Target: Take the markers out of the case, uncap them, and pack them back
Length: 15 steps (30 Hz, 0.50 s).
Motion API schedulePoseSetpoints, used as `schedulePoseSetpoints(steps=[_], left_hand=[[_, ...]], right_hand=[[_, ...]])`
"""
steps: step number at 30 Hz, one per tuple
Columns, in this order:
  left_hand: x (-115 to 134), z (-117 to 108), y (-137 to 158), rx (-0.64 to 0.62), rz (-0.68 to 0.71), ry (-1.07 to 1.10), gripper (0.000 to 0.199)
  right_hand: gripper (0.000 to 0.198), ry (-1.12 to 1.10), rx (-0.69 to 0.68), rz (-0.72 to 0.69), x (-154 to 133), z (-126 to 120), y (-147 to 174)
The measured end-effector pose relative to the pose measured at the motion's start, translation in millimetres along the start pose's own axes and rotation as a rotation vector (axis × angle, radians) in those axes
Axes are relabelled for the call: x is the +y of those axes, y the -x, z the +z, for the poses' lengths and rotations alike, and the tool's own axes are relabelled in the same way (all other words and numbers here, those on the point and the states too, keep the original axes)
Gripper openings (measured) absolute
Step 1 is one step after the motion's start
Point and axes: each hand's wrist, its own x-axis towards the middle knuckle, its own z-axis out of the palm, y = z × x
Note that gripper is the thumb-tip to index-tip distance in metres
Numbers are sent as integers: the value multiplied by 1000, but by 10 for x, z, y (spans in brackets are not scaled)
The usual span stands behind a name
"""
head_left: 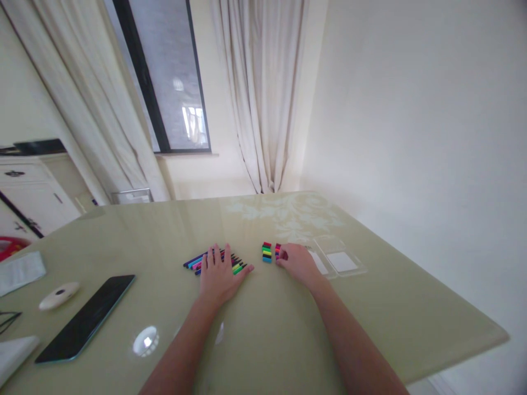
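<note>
"So, what lies at the centre of your view?"

"Slim coloured pens (193, 263), fanned in a loose bundle on the table (263, 340). Just to their right stands a short column of small coloured pieces (267, 253), red, green, yellow, black and blue, with a second column (278, 248) beside it."

"And your hands?"

"My left hand (218, 274) is spread, palm down, fingers extended over the pens. My right hand (298, 260) has its fingers curled at the second column, partly covering it; I can't tell whether they grip a piece."

"What is around them?"

"Partly behind my right forearm and hand, a clear plastic case (332, 246) lies open, with white panels (341, 261) inside. Well off to the left I see a dark, flat tablet (88, 318) and a white oval object (60, 296). Beyond the table are a window (171, 71) and pale curtains (263, 82)."
</note>
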Motion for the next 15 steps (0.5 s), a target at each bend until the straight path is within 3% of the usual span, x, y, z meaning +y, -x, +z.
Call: schedulePoseSetpoints(steps=[4,7,10,15], left_hand=[[-132,10,-45,-15,12,-10,103],[-238,4,-53,-26,21,-23,100],[-286,-3,-42,-21,29,-33,99],[-253,-11,-22,-7,36,-16,95]], right_hand=[[19,-8,126,-32,-129,39,21],[31,28,223,-99,-263,200,29],[54,78,224,-113,-354,429,10],[64,100,181,-56,-356,661,-47]])
